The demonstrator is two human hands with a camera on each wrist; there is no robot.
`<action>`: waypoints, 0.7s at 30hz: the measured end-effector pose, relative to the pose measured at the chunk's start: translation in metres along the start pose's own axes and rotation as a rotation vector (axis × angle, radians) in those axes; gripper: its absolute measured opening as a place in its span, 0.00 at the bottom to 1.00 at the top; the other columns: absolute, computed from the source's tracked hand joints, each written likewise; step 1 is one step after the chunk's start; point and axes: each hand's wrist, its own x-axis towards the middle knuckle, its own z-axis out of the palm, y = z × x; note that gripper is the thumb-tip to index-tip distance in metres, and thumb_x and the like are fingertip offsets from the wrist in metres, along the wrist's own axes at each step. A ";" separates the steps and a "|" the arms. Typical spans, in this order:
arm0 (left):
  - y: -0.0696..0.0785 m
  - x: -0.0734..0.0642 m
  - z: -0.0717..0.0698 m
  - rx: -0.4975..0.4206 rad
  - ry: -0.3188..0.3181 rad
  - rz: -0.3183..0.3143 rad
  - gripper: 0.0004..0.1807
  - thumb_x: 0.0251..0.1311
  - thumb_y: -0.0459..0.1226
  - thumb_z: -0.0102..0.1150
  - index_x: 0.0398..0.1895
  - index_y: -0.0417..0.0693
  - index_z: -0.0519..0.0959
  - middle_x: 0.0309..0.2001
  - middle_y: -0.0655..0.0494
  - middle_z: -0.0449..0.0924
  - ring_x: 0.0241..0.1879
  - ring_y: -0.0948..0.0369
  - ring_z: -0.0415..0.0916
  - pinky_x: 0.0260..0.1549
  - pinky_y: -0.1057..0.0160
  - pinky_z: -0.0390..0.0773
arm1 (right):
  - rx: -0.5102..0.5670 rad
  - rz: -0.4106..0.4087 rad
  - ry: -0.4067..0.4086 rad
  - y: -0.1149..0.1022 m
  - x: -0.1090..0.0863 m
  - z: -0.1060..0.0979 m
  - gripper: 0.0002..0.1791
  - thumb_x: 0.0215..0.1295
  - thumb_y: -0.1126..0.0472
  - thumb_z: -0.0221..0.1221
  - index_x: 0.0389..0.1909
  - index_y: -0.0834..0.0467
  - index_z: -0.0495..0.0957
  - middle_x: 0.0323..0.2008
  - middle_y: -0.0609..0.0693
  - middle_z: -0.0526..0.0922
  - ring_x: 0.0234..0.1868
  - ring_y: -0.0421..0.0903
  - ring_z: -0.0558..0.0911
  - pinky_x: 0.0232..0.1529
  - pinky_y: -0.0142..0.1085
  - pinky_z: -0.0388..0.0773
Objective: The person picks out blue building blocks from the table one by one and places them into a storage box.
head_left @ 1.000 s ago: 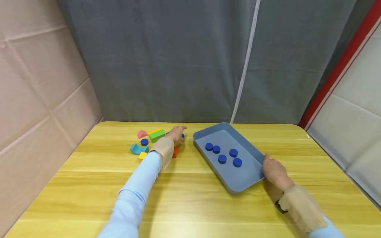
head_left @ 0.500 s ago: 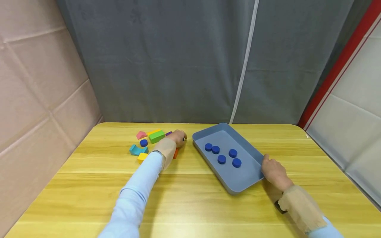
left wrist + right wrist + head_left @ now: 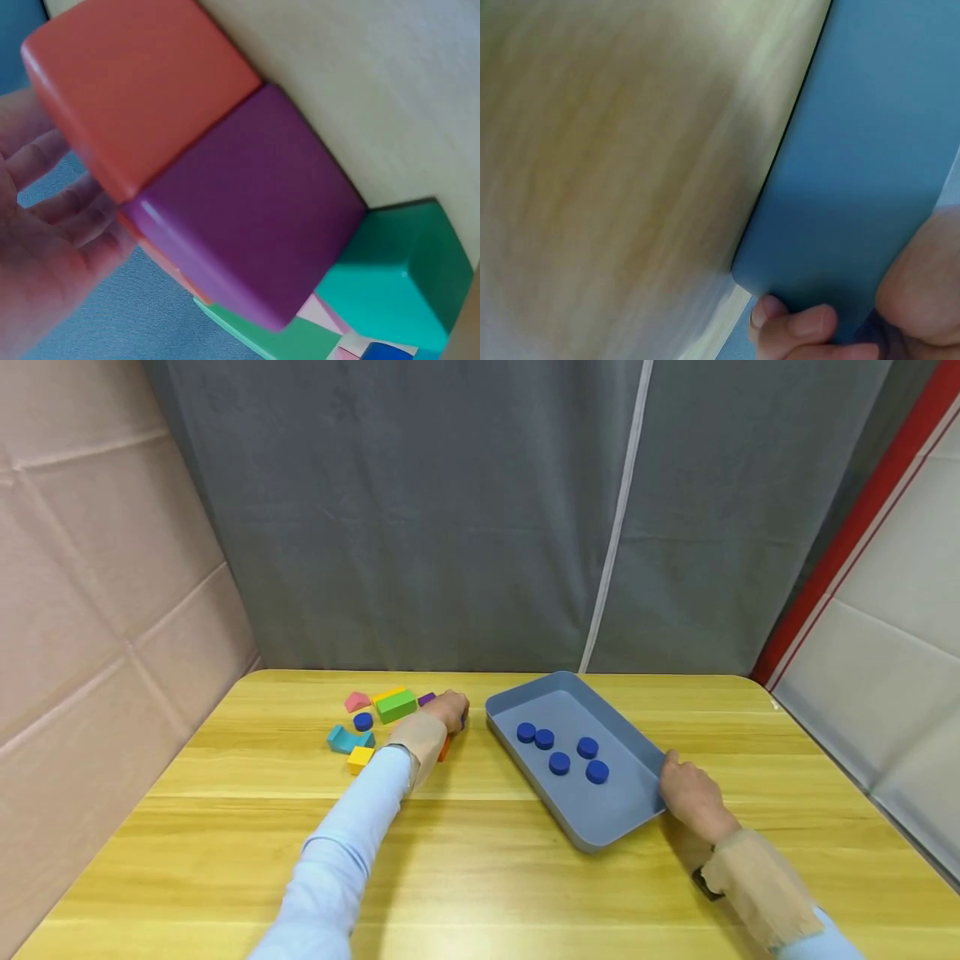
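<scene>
My left hand (image 3: 450, 710) is over the right side of a group of toy blocks and pinches a blue disc (image 3: 463, 721) that shows only as a sliver at the fingertips. In the left wrist view, an orange block (image 3: 142, 90) and a purple block (image 3: 247, 202) stand close before the camera and cover part of the fingers (image 3: 67, 202); the pinched disc is hidden there. Across the table, my right hand (image 3: 693, 793) grips the near right corner of a grey-blue tray (image 3: 622, 718), fingers against its outer wall. Several blue discs (image 3: 558, 763) lie in the tray.
Left of my left hand lie a green block (image 3: 396, 706), a pink block (image 3: 357, 701), another blue disc (image 3: 363, 722), a turquoise arch block (image 3: 349, 740) and a yellow block (image 3: 360, 759). A grey curtain (image 3: 420, 527) hangs behind the table (image 3: 480, 877).
My left hand's raised finger has come down and its fingers have closed at the blue disc, the hand shifting slightly nearer. My right hand, the tray and its discs stay put.
</scene>
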 end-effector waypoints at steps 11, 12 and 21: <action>0.053 -0.065 -0.061 -0.041 -0.125 -0.062 0.15 0.34 0.31 0.70 0.29 0.43 0.76 0.31 0.49 0.76 0.33 0.56 0.74 0.29 0.65 0.75 | -0.012 -0.013 0.001 0.001 0.000 0.000 0.12 0.59 0.75 0.33 0.41 0.78 0.59 0.27 0.74 0.73 0.28 0.66 0.75 0.20 0.50 0.72; 0.054 -0.067 -0.062 -0.049 -0.119 -0.059 0.15 0.35 0.30 0.69 0.30 0.43 0.76 0.32 0.48 0.75 0.33 0.56 0.73 0.29 0.65 0.75 | -0.011 -0.011 0.001 0.001 0.000 0.000 0.12 0.59 0.75 0.33 0.41 0.78 0.59 0.27 0.74 0.73 0.28 0.66 0.75 0.20 0.50 0.72; 0.071 -0.096 -0.077 -0.081 -0.084 -0.073 0.10 0.49 0.30 0.60 0.37 0.41 0.74 0.37 0.46 0.70 0.35 0.55 0.70 0.28 0.66 0.74 | -0.001 -0.012 -0.005 0.001 -0.001 -0.002 0.12 0.59 0.75 0.32 0.40 0.78 0.59 0.27 0.74 0.72 0.27 0.66 0.76 0.19 0.48 0.72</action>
